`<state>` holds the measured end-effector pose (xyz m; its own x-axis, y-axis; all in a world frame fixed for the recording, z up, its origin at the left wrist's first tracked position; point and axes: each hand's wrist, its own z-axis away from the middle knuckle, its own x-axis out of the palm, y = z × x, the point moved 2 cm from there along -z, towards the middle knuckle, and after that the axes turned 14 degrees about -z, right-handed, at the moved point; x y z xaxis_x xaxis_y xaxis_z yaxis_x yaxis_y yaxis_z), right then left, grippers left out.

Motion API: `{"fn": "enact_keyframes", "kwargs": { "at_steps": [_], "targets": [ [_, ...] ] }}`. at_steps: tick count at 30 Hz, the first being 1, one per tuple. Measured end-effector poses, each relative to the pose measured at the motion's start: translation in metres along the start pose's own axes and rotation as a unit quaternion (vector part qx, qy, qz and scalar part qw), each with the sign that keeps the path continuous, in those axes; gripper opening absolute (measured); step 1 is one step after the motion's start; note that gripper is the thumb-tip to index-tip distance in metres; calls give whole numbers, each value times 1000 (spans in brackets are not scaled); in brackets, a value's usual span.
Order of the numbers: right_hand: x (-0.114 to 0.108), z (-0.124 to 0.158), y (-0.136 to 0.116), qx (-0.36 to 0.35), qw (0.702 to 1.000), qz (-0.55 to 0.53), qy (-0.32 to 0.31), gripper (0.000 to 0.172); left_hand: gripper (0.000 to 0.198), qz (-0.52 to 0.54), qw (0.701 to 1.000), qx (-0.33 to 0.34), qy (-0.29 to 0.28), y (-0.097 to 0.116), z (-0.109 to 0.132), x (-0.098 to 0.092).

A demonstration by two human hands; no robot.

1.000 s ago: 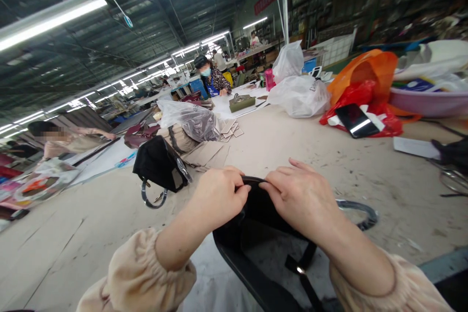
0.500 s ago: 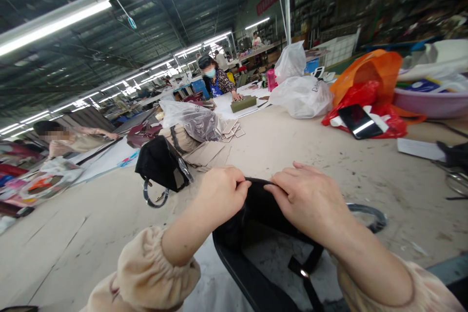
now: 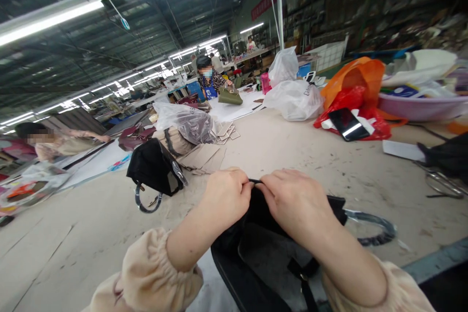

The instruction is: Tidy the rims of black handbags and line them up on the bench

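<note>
A black handbag (image 3: 263,248) lies open in front of me on the worktable (image 3: 300,156). My left hand (image 3: 226,197) and my right hand (image 3: 292,202) both pinch its upper rim, fingertips almost touching. The bag's round handle (image 3: 373,229) lies flat on the table to the right. A strap with a small metal stud (image 3: 302,273) hangs inside the opening.
A second black handbag (image 3: 153,170) stands to the left, beside cardboard pieces (image 3: 204,156) and a clear plastic bag (image 3: 186,122). White, orange and red bags and a phone (image 3: 345,124) sit at the right. Scissors (image 3: 442,185) lie at the far right. Other people work at the back and left.
My hands have drawn closer together on the bag's rim. The person at the back has lifted a green bag off the table.
</note>
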<state>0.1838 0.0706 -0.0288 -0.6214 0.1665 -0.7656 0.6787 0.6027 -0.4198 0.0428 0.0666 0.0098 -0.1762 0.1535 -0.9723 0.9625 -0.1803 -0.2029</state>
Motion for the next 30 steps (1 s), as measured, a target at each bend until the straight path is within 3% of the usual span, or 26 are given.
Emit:
{"fn": "enact_keyframes", "kwargs": {
  "at_steps": [7,13,17,30],
  "targets": [
    [2,-1,0,-44,997,-8,55,21,18,29,999,29,23,-1,10,-7],
    [-1,-1,7,-39,998,3,57,20,25,20,999,9,34,-6,23,-6],
    [-1,-1,7,-36,998,-4,42,20,17,43,998,17,39,-9,17,-2],
    [-2,-1,7,-48,998,-24,41,21,30,60,996,20,54,-15,8,6]
  ]
}}
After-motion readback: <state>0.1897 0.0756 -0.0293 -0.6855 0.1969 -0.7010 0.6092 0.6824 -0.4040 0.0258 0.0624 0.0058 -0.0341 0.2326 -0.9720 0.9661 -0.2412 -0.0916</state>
